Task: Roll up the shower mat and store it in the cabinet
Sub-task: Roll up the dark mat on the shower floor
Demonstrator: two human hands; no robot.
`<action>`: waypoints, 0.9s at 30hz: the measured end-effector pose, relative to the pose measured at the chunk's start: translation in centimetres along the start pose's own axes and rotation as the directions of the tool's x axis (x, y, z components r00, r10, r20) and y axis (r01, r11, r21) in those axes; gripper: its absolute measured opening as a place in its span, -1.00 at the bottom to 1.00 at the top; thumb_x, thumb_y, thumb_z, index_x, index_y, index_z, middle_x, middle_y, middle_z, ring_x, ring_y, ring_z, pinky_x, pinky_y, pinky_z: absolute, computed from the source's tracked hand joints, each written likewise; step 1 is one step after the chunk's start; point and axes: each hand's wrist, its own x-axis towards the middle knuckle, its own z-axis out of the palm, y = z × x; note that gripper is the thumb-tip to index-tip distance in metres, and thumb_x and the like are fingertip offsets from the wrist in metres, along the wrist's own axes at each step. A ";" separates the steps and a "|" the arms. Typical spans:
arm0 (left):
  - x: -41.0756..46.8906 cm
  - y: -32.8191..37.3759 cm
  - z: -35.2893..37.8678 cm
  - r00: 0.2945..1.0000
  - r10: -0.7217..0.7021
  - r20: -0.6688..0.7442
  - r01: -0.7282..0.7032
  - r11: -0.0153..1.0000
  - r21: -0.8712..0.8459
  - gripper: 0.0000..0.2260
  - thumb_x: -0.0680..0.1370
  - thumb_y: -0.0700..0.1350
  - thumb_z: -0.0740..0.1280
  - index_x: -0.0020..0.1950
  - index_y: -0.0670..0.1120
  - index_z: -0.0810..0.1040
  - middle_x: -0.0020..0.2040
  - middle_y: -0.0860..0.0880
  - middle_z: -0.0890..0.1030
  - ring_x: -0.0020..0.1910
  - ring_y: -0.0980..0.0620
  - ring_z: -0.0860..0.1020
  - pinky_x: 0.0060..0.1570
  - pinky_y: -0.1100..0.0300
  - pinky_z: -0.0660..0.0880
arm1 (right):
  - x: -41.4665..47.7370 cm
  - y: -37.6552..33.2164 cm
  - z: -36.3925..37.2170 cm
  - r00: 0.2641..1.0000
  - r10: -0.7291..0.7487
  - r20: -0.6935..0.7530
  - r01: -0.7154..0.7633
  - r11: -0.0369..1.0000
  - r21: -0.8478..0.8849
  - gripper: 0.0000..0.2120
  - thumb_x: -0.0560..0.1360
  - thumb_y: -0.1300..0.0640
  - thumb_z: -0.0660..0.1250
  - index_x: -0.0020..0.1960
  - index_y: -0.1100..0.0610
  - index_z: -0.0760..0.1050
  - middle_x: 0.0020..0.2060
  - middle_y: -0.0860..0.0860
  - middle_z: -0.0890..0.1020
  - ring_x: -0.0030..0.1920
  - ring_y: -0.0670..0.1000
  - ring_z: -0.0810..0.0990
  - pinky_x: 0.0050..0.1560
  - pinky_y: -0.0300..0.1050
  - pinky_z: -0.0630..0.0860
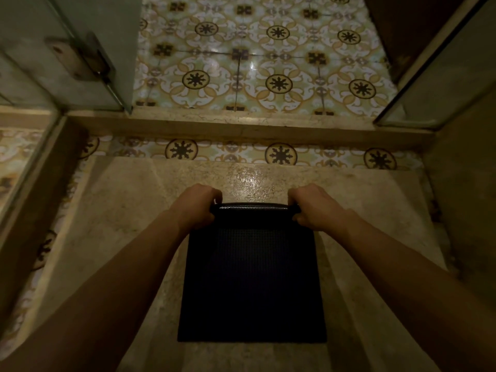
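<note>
- A glass door (80, 49) stands at far left, above the stone shower floor (128, 210).
- The left hand (197, 206), forearm stretched forward, curls its fingers around the left end of the roll.
- The dark shower mat (252, 277) lies flat mid-floor, its far edge curled into a tight roll (252, 208).
- The right hand (312, 206) mirrors the grip, clenched on the right end.
- Patterned tiles (268, 63) lie beyond the threshold.

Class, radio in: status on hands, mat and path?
Left hand, right hand gripping roll ends. Shower mat barely rolled, mostly flat. Nothing blocking.
</note>
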 end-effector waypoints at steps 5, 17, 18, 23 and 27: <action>0.0 -0.4 -0.8 0.995 0.004 0.104 -0.002 1.000 -0.017 -0.67 0.38 -0.17 0.42 0.14 0.01 0.66 0.02 -0.03 0.68 -0.01 -0.01 0.62 -0.10 0.25 0.46 | -0.2 0.1 -0.3 0.998 0.009 0.059 -0.012 0.999 0.040 -0.73 0.34 0.16 0.46 0.01 0.06 0.54 -0.10 0.07 0.61 -0.05 0.09 0.57 -0.16 -0.08 0.51; 0.3 -0.2 -1.8 0.979 0.053 0.199 -0.057 0.998 0.017 -0.71 0.43 -0.14 0.41 0.14 0.03 0.66 0.00 0.01 0.69 -0.05 0.06 0.61 -0.11 0.26 0.44 | -0.3 0.1 -0.4 0.994 0.033 0.102 -0.037 0.998 0.044 -0.69 0.34 0.18 0.47 0.07 0.08 0.56 -0.03 0.09 0.61 0.01 0.10 0.57 -0.06 -0.05 0.54; 0.2 -0.1 -1.9 0.980 0.059 0.192 -0.065 0.998 0.025 -0.71 0.43 -0.14 0.41 0.13 0.03 0.67 0.00 0.02 0.69 -0.05 0.06 0.61 -0.12 0.27 0.44 | -0.2 0.1 -0.4 0.993 0.041 0.112 -0.046 0.998 0.049 -0.70 0.35 0.19 0.46 0.07 0.07 0.56 -0.01 0.09 0.61 0.03 0.10 0.56 -0.05 -0.06 0.53; 0.0 0.2 -1.9 0.982 0.070 0.175 -0.085 0.993 0.079 -0.77 0.40 -0.13 0.46 0.04 0.00 0.68 -0.03 -0.01 0.69 -0.10 0.03 0.62 -0.13 0.22 0.51 | -0.1 -0.6 -0.4 0.992 0.090 0.084 -0.093 0.995 0.028 -0.65 0.29 0.16 0.57 0.01 0.07 0.54 0.02 0.12 0.55 0.03 0.13 0.55 -0.13 -0.11 0.47; -0.2 -0.2 -2.1 0.973 0.028 0.229 -0.031 0.999 0.009 -0.74 0.44 -0.12 0.46 0.12 0.01 0.67 0.00 -0.01 0.66 -0.26 0.15 0.49 -0.35 0.38 0.35 | -0.5 -0.6 -0.6 0.991 0.069 0.116 -0.072 0.997 0.019 -0.66 0.31 0.08 0.55 0.05 0.09 0.60 -0.03 0.10 0.62 0.01 0.11 0.58 -0.10 -0.10 0.50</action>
